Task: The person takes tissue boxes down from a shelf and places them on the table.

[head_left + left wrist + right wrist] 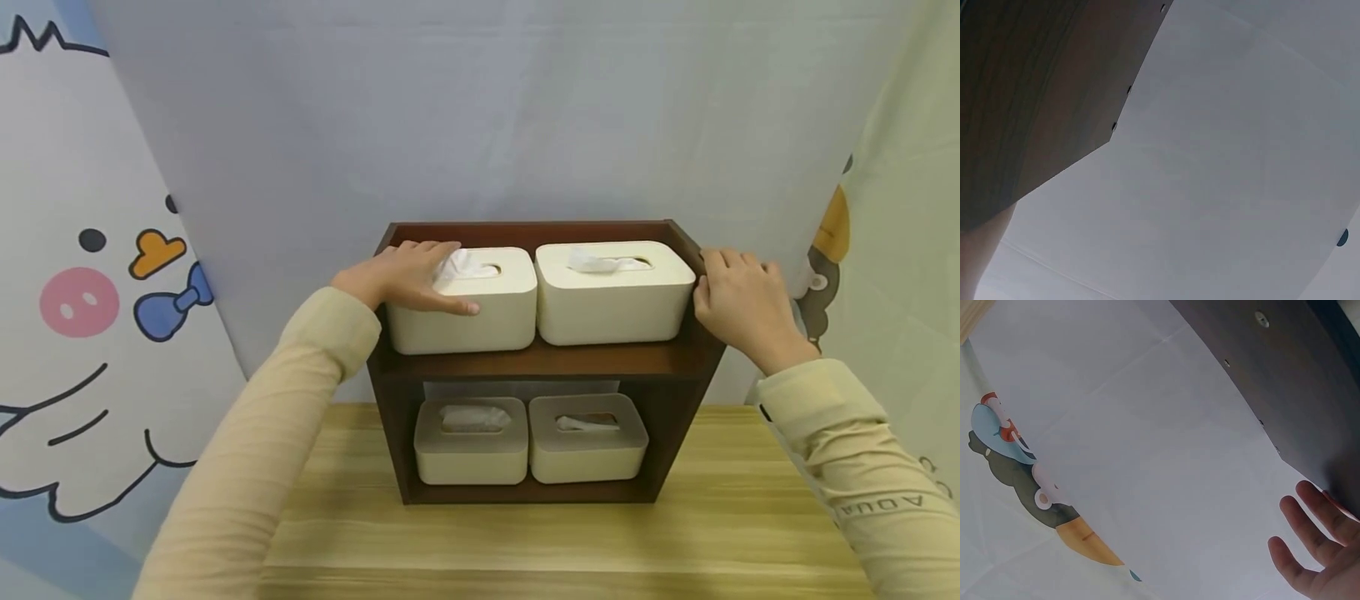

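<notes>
— What's the biggest thing on that wooden table [675,533]?

— The dark brown shelf [543,360]. It stands upright near the back edge, open front facing the person, its long side running left to right along the wall.

— And what's in it?

— Four cream tissue boxes. Two sit side by side on the upper board: the top left box [461,302] and the top right box [613,292], just touching. Each lies flat with its long side left to right and its slot facing up, a tissue poking out. Below are the lower left box [471,442] and lower right box [587,438], set the same way.

— Where are the hands?

— The left hand [408,275] lies over the near left corner of the top left box, fingers spread fairly flat on the lid, thumb along the front edge. The right hand [738,300] is at the shelf's right side panel, fingers loosely extended over its top edge, thumb touching the end of the top right box. Neither hand is clenched round anything.

— And the wrist views?

— Mostly the shelf's dark side panels against the pale backdrop; the right one shows straight fingers [1300,515].
</notes>
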`<act>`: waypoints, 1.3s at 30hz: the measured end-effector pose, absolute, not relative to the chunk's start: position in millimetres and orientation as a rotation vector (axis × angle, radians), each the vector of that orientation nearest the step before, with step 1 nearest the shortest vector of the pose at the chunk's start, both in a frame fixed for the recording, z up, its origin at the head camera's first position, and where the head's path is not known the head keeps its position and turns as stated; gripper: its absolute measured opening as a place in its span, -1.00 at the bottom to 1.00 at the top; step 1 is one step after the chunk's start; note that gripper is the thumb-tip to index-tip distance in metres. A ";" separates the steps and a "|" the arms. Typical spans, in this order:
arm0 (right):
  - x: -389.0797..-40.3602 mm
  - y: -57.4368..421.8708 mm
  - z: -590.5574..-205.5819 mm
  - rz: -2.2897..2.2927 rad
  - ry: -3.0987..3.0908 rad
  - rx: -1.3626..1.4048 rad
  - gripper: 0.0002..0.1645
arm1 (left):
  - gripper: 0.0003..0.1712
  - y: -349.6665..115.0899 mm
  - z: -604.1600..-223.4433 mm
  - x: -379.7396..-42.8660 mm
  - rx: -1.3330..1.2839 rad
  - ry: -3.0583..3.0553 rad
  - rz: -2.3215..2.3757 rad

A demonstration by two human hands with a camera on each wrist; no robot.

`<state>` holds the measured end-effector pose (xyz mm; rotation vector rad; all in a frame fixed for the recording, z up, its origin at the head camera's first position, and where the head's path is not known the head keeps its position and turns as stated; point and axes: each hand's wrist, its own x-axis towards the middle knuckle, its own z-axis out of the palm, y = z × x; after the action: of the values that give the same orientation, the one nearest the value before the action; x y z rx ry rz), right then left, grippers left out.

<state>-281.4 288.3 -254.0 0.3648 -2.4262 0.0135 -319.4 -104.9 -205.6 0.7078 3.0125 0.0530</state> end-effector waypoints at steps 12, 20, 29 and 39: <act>-280.7 286.9 -253.5 0.024 -2.423 0.368 -0.57 | 0.27 -103.9 -204.9 -320.0 0.673 3.014 0.075; -281.0 287.2 -253.9 0.039 -2.432 0.368 -0.56 | 0.27 -102.7 -205.2 -318.3 0.678 3.033 0.093; -281.2 287.7 -254.1 0.045 -2.447 0.363 -0.55 | 0.24 -102.0 -207.8 -318.7 0.707 3.069 0.069; -281.0 287.9 -253.1 0.060 -2.445 0.364 -0.56 | 0.25 -100.9 -196.6 -316.5 0.749 3.122 0.026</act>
<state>-281.0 287.9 -253.1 0.3640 -2.4445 0.0598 -316.5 -100.9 -196.6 0.7492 3.1222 0.0260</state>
